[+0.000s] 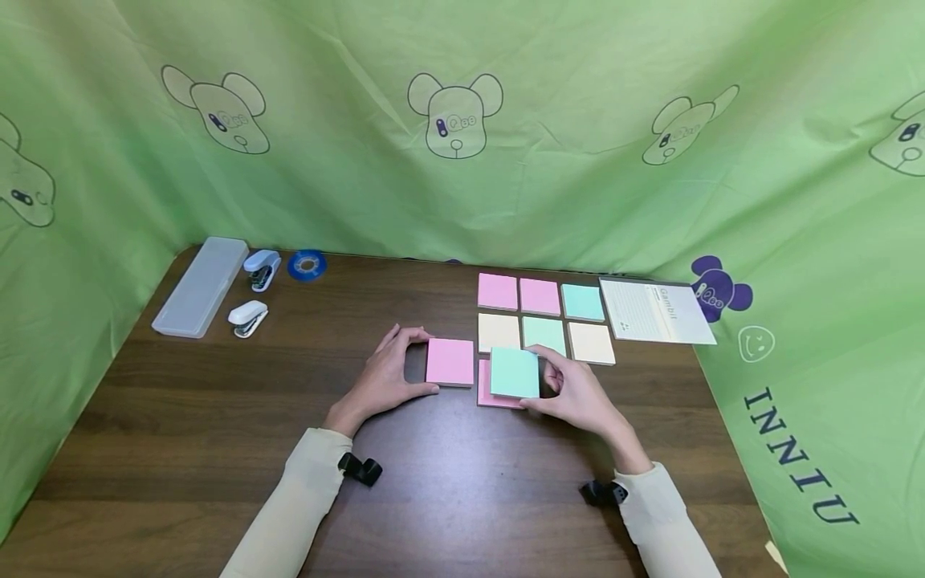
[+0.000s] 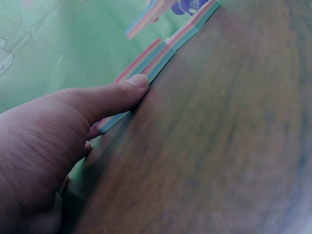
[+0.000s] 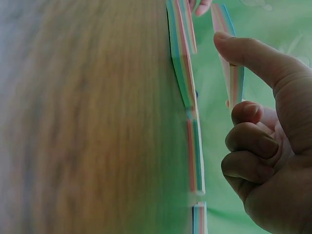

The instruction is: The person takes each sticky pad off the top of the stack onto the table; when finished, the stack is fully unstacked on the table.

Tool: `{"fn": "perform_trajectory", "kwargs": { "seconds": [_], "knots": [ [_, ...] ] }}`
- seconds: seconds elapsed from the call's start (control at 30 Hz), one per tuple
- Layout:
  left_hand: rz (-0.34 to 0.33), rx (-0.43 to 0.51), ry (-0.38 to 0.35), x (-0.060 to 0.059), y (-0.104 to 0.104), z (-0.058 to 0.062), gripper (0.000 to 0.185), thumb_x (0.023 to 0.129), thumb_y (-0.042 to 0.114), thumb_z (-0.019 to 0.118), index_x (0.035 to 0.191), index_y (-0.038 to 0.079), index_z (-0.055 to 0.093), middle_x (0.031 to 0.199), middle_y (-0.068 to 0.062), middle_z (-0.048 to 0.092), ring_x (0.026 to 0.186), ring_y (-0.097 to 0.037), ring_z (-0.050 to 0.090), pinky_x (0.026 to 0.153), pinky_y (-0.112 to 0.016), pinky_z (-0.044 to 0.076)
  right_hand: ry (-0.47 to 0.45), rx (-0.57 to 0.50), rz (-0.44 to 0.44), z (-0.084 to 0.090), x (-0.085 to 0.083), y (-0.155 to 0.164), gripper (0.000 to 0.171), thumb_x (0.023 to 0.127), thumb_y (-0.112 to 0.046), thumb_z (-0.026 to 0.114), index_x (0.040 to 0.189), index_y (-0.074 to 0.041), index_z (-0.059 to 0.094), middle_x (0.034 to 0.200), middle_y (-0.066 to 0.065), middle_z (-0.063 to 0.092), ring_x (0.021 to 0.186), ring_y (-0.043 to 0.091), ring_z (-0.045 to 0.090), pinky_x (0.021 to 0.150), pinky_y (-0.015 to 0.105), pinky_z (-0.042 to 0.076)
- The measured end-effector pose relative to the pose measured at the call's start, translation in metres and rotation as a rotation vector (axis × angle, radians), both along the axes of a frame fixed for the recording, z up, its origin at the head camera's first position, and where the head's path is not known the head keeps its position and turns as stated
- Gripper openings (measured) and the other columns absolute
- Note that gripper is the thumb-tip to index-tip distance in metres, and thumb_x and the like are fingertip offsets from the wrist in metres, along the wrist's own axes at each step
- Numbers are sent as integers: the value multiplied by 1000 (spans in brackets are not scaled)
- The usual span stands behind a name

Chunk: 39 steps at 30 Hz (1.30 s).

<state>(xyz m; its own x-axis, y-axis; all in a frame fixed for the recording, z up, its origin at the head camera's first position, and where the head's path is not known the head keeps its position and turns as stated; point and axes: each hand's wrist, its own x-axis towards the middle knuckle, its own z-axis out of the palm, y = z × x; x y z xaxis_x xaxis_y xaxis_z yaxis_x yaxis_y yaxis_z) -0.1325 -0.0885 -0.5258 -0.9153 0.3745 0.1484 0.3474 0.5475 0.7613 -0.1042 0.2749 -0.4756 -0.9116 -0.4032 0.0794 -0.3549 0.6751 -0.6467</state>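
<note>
My left hand [image 1: 386,373] holds a pink sticky note pad [image 1: 450,361] on the table, thumb at its near edge and a finger at the far edge. In the left wrist view, the thumb [image 2: 122,92] lies against striped layered pad edges. A mint green sticky note pad [image 1: 514,372] is pinched in my right hand [image 1: 578,393] between thumb and finger. It hangs above another pink pad [image 1: 484,395], partly hiding it. The right wrist view shows this raised pad [image 3: 236,83] apart from those lying on the table, with the other fingers curled.
Behind the right hand lie two rows of pads: pink [image 1: 497,291], mint [image 1: 582,303] and cream [image 1: 591,343]. A notebook [image 1: 658,311] lies at the back right. At the back left are a translucent case [image 1: 201,287], two staplers [image 1: 262,269] and a blue tape roll [image 1: 307,266].
</note>
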Motion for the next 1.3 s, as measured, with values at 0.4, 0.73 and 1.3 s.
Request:
{"fn": "perform_trajectory", "kwargs": {
  "seconds": [0.4,0.73,1.3],
  "knots": [
    [-7,0,-5,0,0,2,88,78,25,105,145,4,52,147,-13,65,156,-32,48,142,-46,11,-3,-15,-15,-6,5,27,78,78,-20,103,146,-10,65,75,-11,44,68,3,40,70,23,40],
    [-3,-9,-12,1,0,4,87,79,25,104,145,4,52,148,-13,64,157,-31,47,142,-47,11,-24,-18,-17,-4,7,49,79,77,-17,104,145,-10,66,76,-14,42,70,2,41,70,23,40],
    [-15,1,-2,1,0,4,87,79,26,105,145,4,52,148,-12,64,157,-32,47,142,-48,12,-86,55,-22,-10,9,67,77,81,-23,102,147,-12,65,78,-13,43,69,3,40,72,25,39]
  ]
}}
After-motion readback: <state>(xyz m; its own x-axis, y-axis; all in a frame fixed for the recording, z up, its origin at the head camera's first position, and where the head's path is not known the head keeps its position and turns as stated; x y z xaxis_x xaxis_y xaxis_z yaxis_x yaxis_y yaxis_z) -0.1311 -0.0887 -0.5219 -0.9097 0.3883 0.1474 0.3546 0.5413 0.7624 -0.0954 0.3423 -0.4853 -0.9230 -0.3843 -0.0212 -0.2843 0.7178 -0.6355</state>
